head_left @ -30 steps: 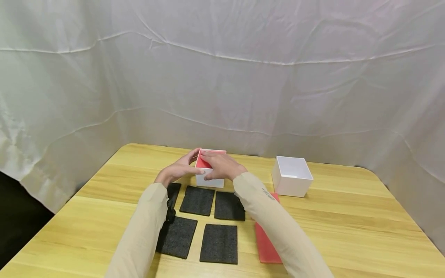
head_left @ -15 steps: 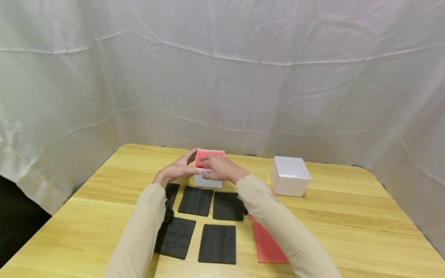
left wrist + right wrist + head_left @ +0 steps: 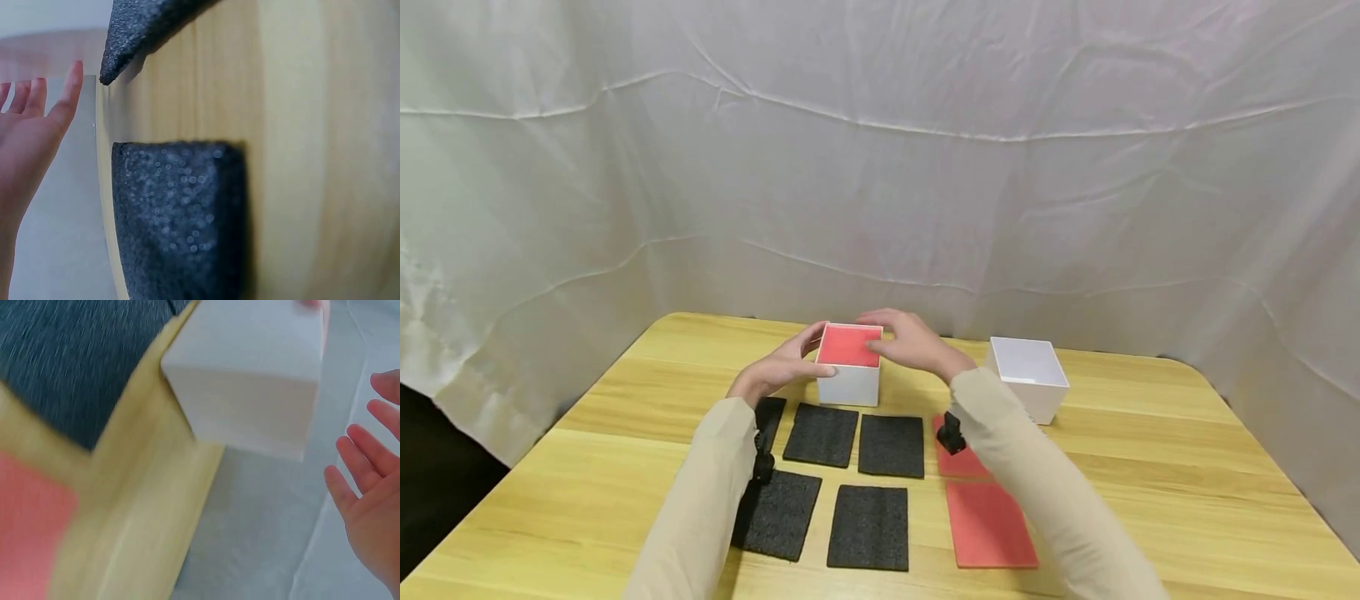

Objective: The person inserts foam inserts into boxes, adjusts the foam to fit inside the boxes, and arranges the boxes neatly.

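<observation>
With black pads [image 3: 869, 527] and red pads [image 3: 992, 525] nearest, beyond them the box [image 3: 848, 375] holds a red sheet [image 3: 848, 346]; left hand [image 3: 784, 369] steadies its side flat-fingered, right hand [image 3: 910, 342] hovers open, empty—best press corners evenly.

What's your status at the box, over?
Left hand open, fingers against the white box. Right hand open, lifted beside its rim. Red sheet lies flat inside. Nothing blocking the box.
</observation>
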